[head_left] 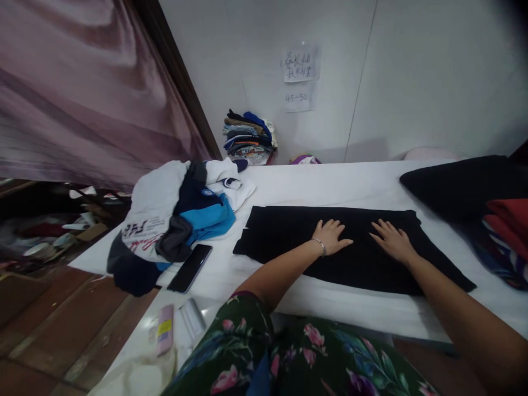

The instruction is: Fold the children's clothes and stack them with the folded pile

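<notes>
A black garment lies flat on the white-covered table, spread wide from left to right. It looks folded, but its exact kind cannot be made out. My left hand, with a bracelet at the wrist, rests palm down on the middle of the cloth, fingers spread. Further right, my right hand also lies flat on the fabric with its fingers apart. Neither hand grips anything.
On the left sit a heap of clothes and a black phone. Dark and red clothes lie at the right. Behind the table stands a stack of folded clothes. Paper notes hang on the wall.
</notes>
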Available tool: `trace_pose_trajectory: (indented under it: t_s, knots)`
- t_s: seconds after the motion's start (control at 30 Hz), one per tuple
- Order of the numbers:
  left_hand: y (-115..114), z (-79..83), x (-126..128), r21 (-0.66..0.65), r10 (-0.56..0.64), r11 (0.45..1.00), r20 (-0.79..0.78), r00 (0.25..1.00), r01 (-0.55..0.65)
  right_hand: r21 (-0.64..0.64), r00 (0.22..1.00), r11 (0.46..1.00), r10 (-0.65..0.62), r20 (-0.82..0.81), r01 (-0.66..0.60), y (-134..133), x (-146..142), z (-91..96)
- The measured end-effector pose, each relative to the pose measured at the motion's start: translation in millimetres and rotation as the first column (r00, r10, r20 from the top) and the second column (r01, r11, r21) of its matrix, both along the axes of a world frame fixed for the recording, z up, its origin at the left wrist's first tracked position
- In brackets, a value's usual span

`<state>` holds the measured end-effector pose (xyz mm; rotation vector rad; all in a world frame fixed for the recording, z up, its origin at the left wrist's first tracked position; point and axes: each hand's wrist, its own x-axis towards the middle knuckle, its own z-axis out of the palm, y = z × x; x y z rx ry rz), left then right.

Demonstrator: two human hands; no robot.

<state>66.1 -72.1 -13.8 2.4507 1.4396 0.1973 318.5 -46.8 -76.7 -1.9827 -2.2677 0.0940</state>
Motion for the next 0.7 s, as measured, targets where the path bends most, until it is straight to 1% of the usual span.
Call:
trace_pose_trajectory:
  t_s: [0.07,0.13,0.2,0.23,0.3,0.4,0.47,0.5,0.53,0.6,0.63,0.7]
  knots:
    - [4.0,5.2,-29.5,0.067,0.088,0.994,-0.007,0.996,-0.087,-0.029,0.999,1.000,-0.002,-0.035,0.001,5.4,2.2,4.2]
    - [9.0,10.9,-57.2,0.095,0.209,0.974,-0.020,0.978,-0.206,-0.060,0.997,0.998,-0.005,-0.082,0.000,10.7,3.1,13.7]
    - [13.1,16.7,-73.8,0.098,0.296,0.951,-0.022,0.955,-0.293,-0.052,0.994,0.998,-0.024,-0.111,0.018,16.3,3.0,25.4]
    - [14.0,19.5,-75.6,0.103,0.307,0.947,-0.009,0.952,-0.305,-0.035,0.993,0.999,-0.044,-0.109,0.040,19.2,2.5,30.5]
    - [11.9,24.4,-65.2,0.136,0.245,0.959,0.035,0.969,-0.248,-0.025,0.993,0.996,-0.089,-0.077,0.087,24.6,0.3,36.9]
    - [1.5,26.5,-26.1,0.200,0.034,0.979,0.074,0.997,-0.048,-0.055,0.991,0.992,-0.120,-0.052,0.117,30.4,-5.3,36.0]
    - [-5.1,21.0,0.6,0.225,-0.106,0.970,0.068,0.992,0.088,-0.054,0.989,0.993,-0.110,-0.098,0.106,32.8,-6.9,32.6]
    - [-7.1,16.0,10.8,0.223,-0.151,0.966,0.062,0.987,0.134,-0.045,0.986,0.994,-0.103,-0.128,0.098,33.8,-5.8,31.6]
    - [-8.0,9.9,18.2,0.211,-0.176,0.964,0.057,0.983,0.160,-0.039,0.983,0.995,-0.094,-0.155,0.089,34.9,-2.9,31.6]
    - [-7.4,-3.3,24.8,0.179,-0.176,0.970,0.057,0.983,0.164,-0.010,0.976,0.996,-0.094,-0.195,0.094,37.7,8.1,34.8]
    - [-6.5,-9.2,25.0,0.168,-0.166,0.974,0.060,0.984,0.154,0.021,0.965,0.991,-0.124,-0.232,0.133,39.5,15.9,37.7]
    - [-4.5,-17.5,22.8,0.170,-0.153,0.975,0.070,0.986,0.140,0.077,0.912,0.960,-0.230,-0.339,0.271,43.9,34.2,44.4]
